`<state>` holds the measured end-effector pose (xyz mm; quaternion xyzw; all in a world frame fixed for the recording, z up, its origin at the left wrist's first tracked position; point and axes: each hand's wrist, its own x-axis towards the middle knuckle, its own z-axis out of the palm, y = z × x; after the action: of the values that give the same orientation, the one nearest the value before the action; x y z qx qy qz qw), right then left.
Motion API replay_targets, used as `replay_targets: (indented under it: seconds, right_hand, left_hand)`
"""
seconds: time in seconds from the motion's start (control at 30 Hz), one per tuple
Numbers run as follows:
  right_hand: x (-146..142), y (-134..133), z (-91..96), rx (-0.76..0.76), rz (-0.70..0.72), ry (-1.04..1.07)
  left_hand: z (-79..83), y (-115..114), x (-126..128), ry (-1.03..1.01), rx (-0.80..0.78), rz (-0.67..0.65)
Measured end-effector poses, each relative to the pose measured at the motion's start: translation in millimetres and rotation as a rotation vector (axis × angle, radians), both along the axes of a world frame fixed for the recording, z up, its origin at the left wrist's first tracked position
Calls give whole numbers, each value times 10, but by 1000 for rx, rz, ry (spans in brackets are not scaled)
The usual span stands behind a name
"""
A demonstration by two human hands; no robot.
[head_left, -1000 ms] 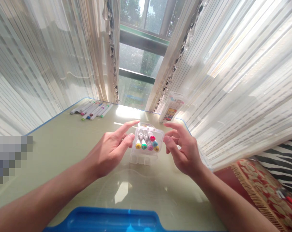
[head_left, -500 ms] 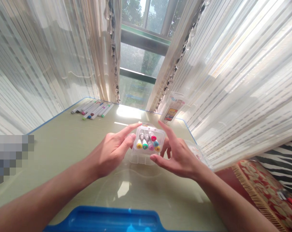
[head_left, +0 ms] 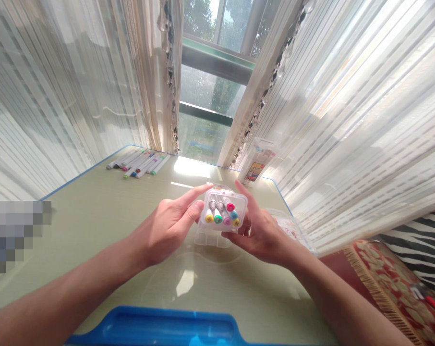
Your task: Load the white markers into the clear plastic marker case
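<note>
A clear plastic marker case (head_left: 207, 235) is held over the middle of the table, its end turned toward me. Inside lie several markers (head_left: 218, 211) with yellow, green, pink, red and blue cap ends. My left hand (head_left: 170, 221) grips the case's left side, thumb in front and index finger along the top. My right hand (head_left: 264, 228) closes on its right side, with the thumb under the lower right corner and the index finger pointing up beside it. The right hand's other fingers are partly hidden behind the case.
Several loose white markers (head_left: 140, 162) lie at the table's back left. Another clear case with a label (head_left: 257, 163) stands at the back right. A clear plastic piece (head_left: 293, 229) lies beyond my right wrist. A blue tray edge (head_left: 167, 315) borders the table's front.
My right hand has moved in from beside the case and now holds its right side. The case has shifted slightly to the right.
</note>
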<state>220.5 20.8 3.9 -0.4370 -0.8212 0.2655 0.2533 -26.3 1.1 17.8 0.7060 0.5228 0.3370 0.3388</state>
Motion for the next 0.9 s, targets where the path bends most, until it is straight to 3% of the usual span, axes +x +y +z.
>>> replay_targets:
  seconds: [0.2,0.4,0.5,0.63,0.9]
  right_hand:
    - [-24,-21,-44,-78,55,96]
    - [-69,-27,-50,-469,117,384]
    - [-59,-25,-17,-566,219,531]
    - [-37,-40,44,-615,285,596]
    - [-49,-42,158,-598,275,540]
  left_hand:
    - [-32,3,-4,-49,-21,-31]
    - [-75,46,-4,-213,-61,-62]
    - [-72,47,5,-334,-105,-82]
    - [-73,51,10,-456,-164,-121]
    - [-31,69,10,-615,-369,-205]
